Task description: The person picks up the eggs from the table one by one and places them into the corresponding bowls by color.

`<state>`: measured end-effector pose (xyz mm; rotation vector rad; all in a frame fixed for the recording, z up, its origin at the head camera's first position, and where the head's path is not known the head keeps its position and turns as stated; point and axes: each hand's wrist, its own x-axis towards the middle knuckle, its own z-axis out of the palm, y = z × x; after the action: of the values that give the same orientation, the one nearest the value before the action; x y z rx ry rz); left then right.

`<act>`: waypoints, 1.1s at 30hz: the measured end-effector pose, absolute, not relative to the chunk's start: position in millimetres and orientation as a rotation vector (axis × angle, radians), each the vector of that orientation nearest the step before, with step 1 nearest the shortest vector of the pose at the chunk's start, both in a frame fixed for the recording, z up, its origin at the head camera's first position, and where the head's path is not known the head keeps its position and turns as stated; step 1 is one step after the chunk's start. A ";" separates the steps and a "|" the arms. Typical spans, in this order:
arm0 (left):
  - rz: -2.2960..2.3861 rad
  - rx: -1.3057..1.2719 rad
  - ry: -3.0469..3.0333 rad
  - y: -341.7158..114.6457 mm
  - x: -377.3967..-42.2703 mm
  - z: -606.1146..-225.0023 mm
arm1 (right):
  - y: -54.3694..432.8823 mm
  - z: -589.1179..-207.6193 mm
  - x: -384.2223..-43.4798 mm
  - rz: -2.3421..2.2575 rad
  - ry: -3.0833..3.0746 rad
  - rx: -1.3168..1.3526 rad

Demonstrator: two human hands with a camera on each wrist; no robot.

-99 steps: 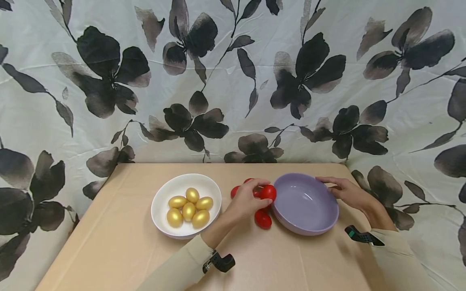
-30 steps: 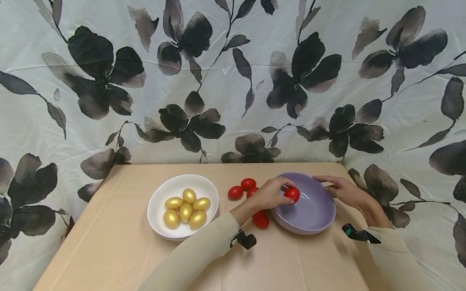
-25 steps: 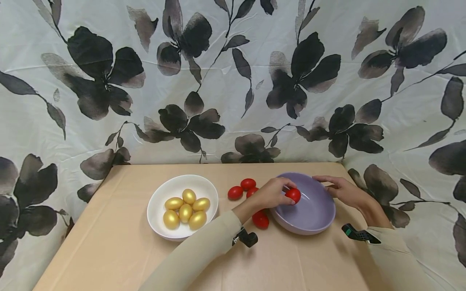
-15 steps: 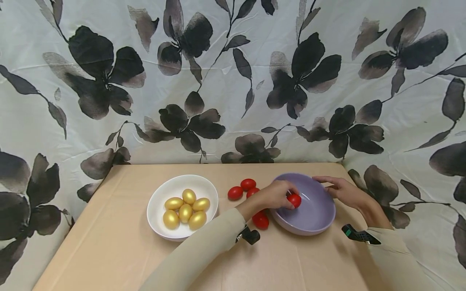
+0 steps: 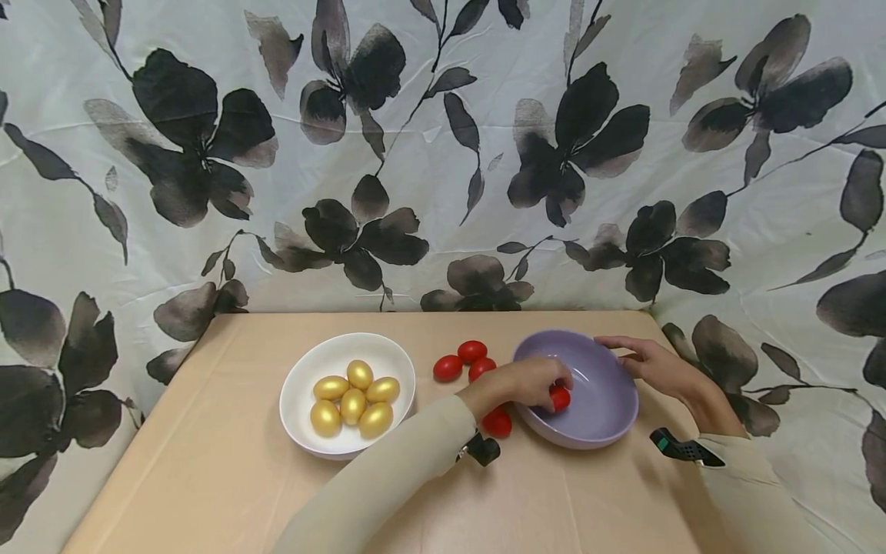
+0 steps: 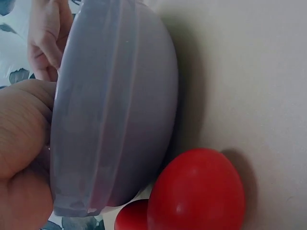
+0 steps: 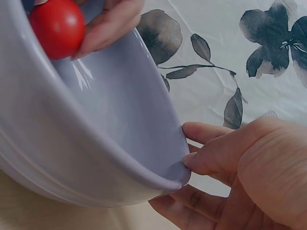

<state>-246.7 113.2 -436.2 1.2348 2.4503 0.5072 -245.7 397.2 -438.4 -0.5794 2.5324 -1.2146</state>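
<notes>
My left hand (image 5: pixel 529 381) reaches over the near-left rim of the purple bowl (image 5: pixel 601 396) and pinches a red egg (image 5: pixel 560 398) low inside it. In the right wrist view this red egg (image 7: pixel 58 28) shows between the fingertips above the bowl's inner wall. On the bowl's right side, my right hand (image 5: pixel 657 365) holds the rim, thumb on the edge and fingers against the outside. Left of the bowl, several more red eggs (image 5: pixel 447 368) lie on the table; one red egg (image 6: pixel 196 191) is close to the bowl's outer wall in the left wrist view.
A white bowl (image 5: pixel 296 412) with several gold eggs (image 5: pixel 353 405) stands on the left of the wooden table (image 5: pixel 208 462). A floral cloth (image 5: pixel 443 154) hangs behind the table's back edge. The left forearm crosses in front of the white bowl's right side.
My left hand has carried a red egg from the group beside the purple bowl, rightward over its rim, then lowered it inside. The right hand has stayed on the rim.
</notes>
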 end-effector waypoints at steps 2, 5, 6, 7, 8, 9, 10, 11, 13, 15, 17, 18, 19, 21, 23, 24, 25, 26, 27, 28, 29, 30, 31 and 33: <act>0.486 1.225 2.437 114.0 -245.3 -437.1 | 397.0 -438.3 -245.6 -1.209 2.540 -0.578; 0.496 1.227 2.425 113.6 -244.4 -437.0 | 396.6 -437.9 -245.7 -1.204 2.546 -0.574; 0.508 1.230 2.425 113.0 -244.6 -436.4 | 396.5 -437.8 -245.8 -1.205 2.545 -0.573; 0.523 1.231 2.424 111.9 -244.6 -435.5 | 396.5 -437.7 -245.7 -1.207 2.544 -0.573; 0.541 1.229 2.423 110.6 -244.4 -434.8 | 396.4 -437.7 -245.6 -1.209 2.539 -0.571; 0.563 1.229 2.420 109.0 -244.6 -434.0 | 396.3 -437.7 -245.5 -1.212 2.535 -0.569; 0.584 1.230 2.418 107.1 -245.0 -433.4 | 396.1 -437.8 -245.4 -1.217 2.532 -0.567; 0.617 1.216 2.413 104.8 -245.3 -432.6 | 396.0 -438.0 -245.5 -1.220 2.529 -0.566; 0.673 1.212 2.409 99.0 -246.5 -430.7 | 396.1 -438.3 -245.9 -1.217 2.529 -0.566; 0.739 1.220 2.400 92.4 -248.8 -428.6 | 396.2 -438.4 -246.3 -1.215 2.531 -0.565; 0.811 1.219 2.393 84.3 -250.8 -425.5 | 396.2 -438.2 -246.6 -1.212 2.536 -0.561; 0.847 1.222 2.389 80.2 -252.0 -423.9 | 396.4 -438.1 -246.9 -1.208 2.538 -0.563; 0.887 1.213 2.385 75.7 -253.0 -421.9 | 396.4 -438.1 -247.2 -1.207 2.539 -0.564; 0.964 1.210 2.376 66.5 -254.7 -417.7 | 395.8 -437.8 -247.4 -1.207 2.543 -0.562; 1.020 1.210 2.386 57.4 -256.2 -413.8 | 395.5 -437.3 -247.3 -1.201 2.545 -0.563; 1.047 1.205 2.392 52.8 -257.0 -412.0 | 395.4 -437.1 -247.1 -1.199 2.545 -0.564; 1.070 1.199 2.397 48.2 -257.9 -410.2 | 395.2 -436.8 -246.8 -1.197 2.548 -0.563; 1.096 1.182 2.400 43.4 -258.5 -408.9 | 395.0 -436.6 -246.5 -1.193 2.552 -0.562; 1.115 1.158 2.407 38.5 -259.2 -407.8 | 394.9 -436.5 -246.2 -1.190 2.555 -0.562; 1.128 1.141 2.421 33.6 -259.9 -406.6 | 394.8 -436.4 -245.8 -1.190 2.557 -0.560; 1.144 1.127 2.427 28.9 -261.1 -406.1 | 394.9 -436.5 -245.6 -1.187 2.559 -0.560; 1.159 1.117 2.433 24.2 -262.6 -405.8 | 394.9 -436.5 -245.3 -1.186 2.561 -0.559; 1.170 1.106 2.442 19.4 -263.7 -405.5 | 395.1 -436.7 -245.1 -1.184 2.561 -0.559; 1.177 1.088 2.472 10.0 -266.4 -405.6 | 395.0 -436.8 -244.8 -1.188 2.559 -0.558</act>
<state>-266.4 10.0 -405.6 1.0880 2.4721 1.1768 -244.8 395.0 -436.8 -0.5582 2.5587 -1.1883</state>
